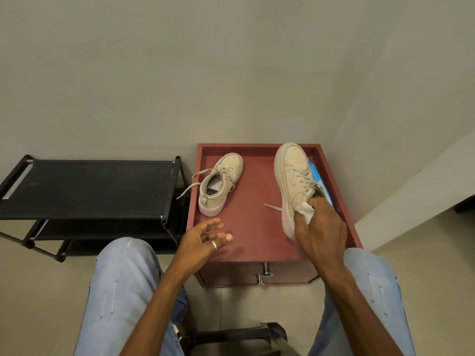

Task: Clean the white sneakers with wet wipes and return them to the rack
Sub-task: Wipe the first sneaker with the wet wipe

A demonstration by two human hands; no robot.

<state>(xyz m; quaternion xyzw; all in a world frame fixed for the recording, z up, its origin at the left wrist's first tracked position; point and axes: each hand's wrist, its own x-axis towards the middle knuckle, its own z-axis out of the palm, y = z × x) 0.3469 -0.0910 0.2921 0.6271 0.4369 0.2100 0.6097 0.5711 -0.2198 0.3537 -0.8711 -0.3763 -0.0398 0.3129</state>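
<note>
Two off-white sneakers are on a red-brown cabinet top [254,227]. The left sneaker [221,185] stands flat, toe pointing away, laces trailing over the edge. The right sneaker [293,181] is tilted on its side, sole facing left. My right hand [318,227] grips its heel together with a white wet wipe [305,210] pressed against the shoe. My left hand [205,237] hovers over the cabinet's front left corner with relaxed fingers, a ring on one, holding nothing.
A black shoe rack [87,186] stands on the floor left of the cabinet, its top shelf bare. A blue wipes pack [314,170] lies partly hidden behind the right sneaker. My knees in light jeans frame the cabinet; a wall corner is behind.
</note>
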